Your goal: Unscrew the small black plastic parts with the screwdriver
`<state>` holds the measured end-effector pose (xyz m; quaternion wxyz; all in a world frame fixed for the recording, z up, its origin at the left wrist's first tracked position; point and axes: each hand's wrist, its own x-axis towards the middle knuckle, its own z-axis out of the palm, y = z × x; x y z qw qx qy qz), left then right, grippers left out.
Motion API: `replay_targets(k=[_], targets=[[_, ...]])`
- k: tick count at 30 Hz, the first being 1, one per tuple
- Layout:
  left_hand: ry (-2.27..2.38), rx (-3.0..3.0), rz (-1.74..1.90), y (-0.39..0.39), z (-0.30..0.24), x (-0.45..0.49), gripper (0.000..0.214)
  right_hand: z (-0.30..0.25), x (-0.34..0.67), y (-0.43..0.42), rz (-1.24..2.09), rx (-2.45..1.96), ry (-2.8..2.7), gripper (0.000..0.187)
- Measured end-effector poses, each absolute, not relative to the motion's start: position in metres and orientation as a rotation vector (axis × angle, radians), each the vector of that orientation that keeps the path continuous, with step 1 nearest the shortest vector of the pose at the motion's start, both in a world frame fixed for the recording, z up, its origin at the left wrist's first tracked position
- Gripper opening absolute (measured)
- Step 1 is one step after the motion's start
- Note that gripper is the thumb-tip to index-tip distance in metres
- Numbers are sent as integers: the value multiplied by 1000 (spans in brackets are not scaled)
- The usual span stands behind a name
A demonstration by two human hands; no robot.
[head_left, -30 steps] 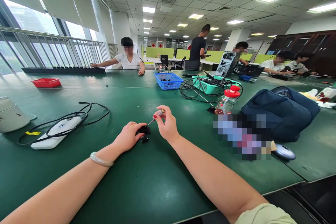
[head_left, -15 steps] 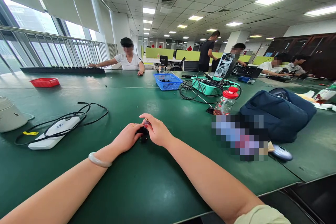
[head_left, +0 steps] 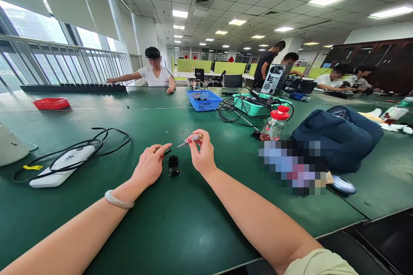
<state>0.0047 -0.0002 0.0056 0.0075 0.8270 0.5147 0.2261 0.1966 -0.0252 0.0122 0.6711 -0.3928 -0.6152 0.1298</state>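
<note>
My right hand (head_left: 201, 154) pinches a small screwdriver (head_left: 189, 140) by its handle, tip pointing left and slightly down. My left hand (head_left: 150, 165) hovers just left of two small black parts (head_left: 173, 161) on the green table (head_left: 180, 223); its thumb and forefinger pinch a thin dark piece that I cannot name. A smaller black part (head_left: 173, 172) lies just in front of the first. A pale bangle sits on my left wrist.
A white device with black cable (head_left: 61, 161) lies at left, a white pot (head_left: 9, 148) beyond it. A dark blue bag (head_left: 338, 137), a red-capped bottle (head_left: 274, 124), blue basket (head_left: 204, 99), green basket (head_left: 258, 105) and red tray (head_left: 50, 103) stand farther off. Several people work at the far side.
Both hands were closed over the black part half a second ago. Now the right hand has lifted up with the screwdriver and the left hand has drawn back to the left, exposing the parts.
</note>
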Motion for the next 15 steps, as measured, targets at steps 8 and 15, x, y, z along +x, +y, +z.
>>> replay_targets(k=[8, 15], targets=[[1996, 2533, 322, -6, 13, 1, 47, 7, 203, -19, 235, -1032, -1437, 19], [1799, 2486, 504, 0, 3, 3, 61, 3, 206, -15, 319, -1149, -1388, 21]])
